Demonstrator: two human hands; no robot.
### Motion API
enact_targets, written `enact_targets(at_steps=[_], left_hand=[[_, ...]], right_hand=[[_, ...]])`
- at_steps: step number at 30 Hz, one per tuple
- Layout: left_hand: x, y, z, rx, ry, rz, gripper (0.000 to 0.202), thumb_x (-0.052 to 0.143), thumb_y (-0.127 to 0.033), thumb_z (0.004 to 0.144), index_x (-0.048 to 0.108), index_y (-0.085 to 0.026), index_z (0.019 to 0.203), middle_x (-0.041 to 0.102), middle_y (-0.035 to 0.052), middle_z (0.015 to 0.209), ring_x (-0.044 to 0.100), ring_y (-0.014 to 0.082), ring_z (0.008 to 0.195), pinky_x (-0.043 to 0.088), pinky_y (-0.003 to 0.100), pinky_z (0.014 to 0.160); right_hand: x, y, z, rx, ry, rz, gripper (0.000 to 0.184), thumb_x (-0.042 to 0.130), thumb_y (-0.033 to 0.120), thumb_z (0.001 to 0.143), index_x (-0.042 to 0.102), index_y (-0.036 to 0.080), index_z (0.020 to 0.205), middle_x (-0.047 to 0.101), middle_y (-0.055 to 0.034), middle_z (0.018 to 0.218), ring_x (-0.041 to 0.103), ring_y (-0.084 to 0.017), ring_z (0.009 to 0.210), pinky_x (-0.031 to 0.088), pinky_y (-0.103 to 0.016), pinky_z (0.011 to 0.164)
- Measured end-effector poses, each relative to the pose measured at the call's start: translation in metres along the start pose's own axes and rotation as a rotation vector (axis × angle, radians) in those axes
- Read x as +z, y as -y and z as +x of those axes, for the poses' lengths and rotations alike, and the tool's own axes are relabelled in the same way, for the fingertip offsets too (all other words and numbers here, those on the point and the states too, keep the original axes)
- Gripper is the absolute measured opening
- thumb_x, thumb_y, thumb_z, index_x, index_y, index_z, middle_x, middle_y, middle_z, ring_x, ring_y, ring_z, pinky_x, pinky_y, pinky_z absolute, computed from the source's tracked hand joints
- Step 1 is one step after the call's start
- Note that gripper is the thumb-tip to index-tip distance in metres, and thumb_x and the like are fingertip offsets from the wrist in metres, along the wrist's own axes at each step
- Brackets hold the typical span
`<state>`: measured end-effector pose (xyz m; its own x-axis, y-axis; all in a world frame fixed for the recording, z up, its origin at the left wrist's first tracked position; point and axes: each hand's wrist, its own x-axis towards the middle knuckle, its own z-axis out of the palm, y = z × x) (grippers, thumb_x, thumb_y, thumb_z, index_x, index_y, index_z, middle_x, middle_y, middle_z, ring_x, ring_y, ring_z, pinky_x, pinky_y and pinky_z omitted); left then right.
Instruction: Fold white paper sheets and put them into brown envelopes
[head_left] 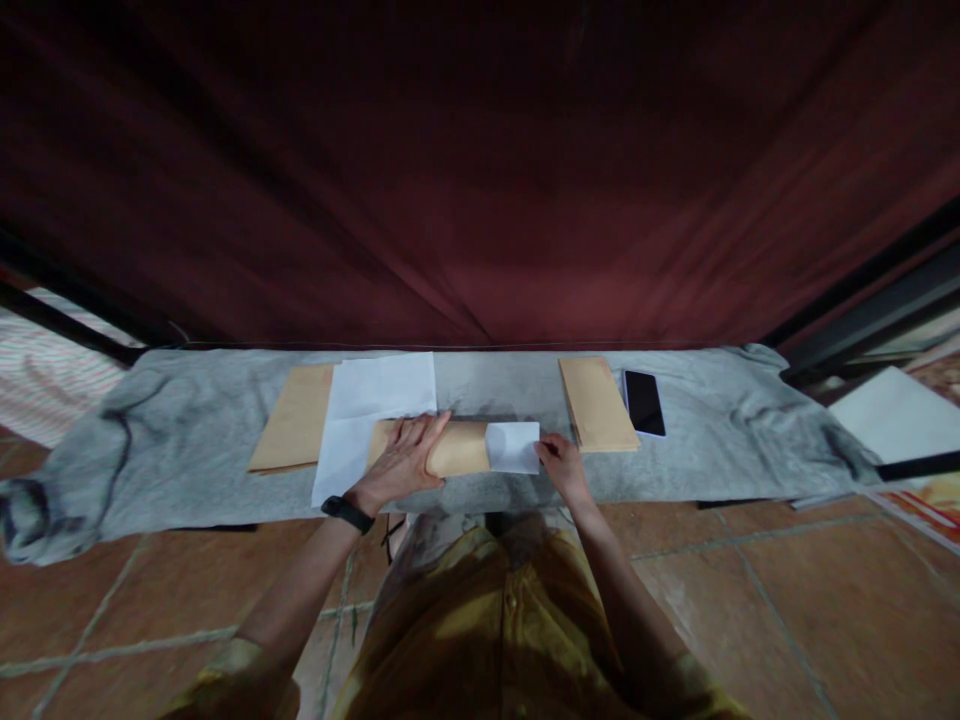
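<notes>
My left hand (405,458) lies flat, fingers spread, on a tan envelope (459,450) that rests on a grey cloth (187,440). A folded white paper (513,446) sticks out of the envelope's right end. My right hand (561,464) pinches the right edge of that paper with its fingers closed. A black band sits on my left wrist.
White sheets (379,400) lie partly under the envelope, beside a tan envelope (296,430) at the left. A stack of tan envelopes (596,403) and a dark phone (643,401) lie at the right. Dark red fabric hangs behind; tiled floor lies below.
</notes>
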<state>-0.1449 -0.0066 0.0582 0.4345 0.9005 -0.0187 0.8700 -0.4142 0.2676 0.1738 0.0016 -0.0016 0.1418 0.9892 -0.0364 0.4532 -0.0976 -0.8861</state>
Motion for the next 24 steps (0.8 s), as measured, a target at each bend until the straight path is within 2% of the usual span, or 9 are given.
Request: enact_targets(at_steps=[12, 21, 24], left_hand=[[0.002, 0.001, 0.001, -0.008, 0.052, 0.025, 0.119, 0.078, -0.041, 0.069, 0.005, -0.023, 0.161, 0.036, 0.0191, 0.157, 0.027, 0.0372, 0.15, 0.012, 0.059, 0.122], [0.003, 0.0, 0.002, 0.007, 0.051, 0.025, 0.118, 0.078, -0.042, 0.07, 0.005, -0.023, 0.162, 0.035, 0.0199, 0.158, 0.026, 0.0374, 0.15, 0.011, 0.06, 0.122], [0.004, 0.0, 0.002, 0.008, 0.056, 0.031, 0.119, 0.079, -0.042, 0.07, 0.006, -0.023, 0.162, 0.034, 0.0197, 0.159, 0.026, 0.0375, 0.15, 0.011, 0.06, 0.122]], right_hand=[[0.036, 0.018, -0.007, -0.001, 0.079, -0.031, 0.013, 0.057, 0.031, 0.082, 0.068, 0.025, 0.078, 0.071, -0.0021, 0.071, 0.065, -0.02, 0.069, 0.049, -0.028, 0.065], [0.048, 0.025, -0.009, -0.023, 0.109, -0.121, 0.013, 0.058, 0.028, 0.083, 0.069, 0.022, 0.079, 0.073, -0.0026, 0.079, 0.067, -0.018, 0.076, 0.047, -0.026, 0.068], [0.051, 0.025, -0.01, -0.019, 0.113, -0.139, 0.013, 0.057, 0.026, 0.083, 0.07, 0.022, 0.084, 0.073, -0.003, 0.081, 0.068, -0.019, 0.077, 0.047, -0.027, 0.068]])
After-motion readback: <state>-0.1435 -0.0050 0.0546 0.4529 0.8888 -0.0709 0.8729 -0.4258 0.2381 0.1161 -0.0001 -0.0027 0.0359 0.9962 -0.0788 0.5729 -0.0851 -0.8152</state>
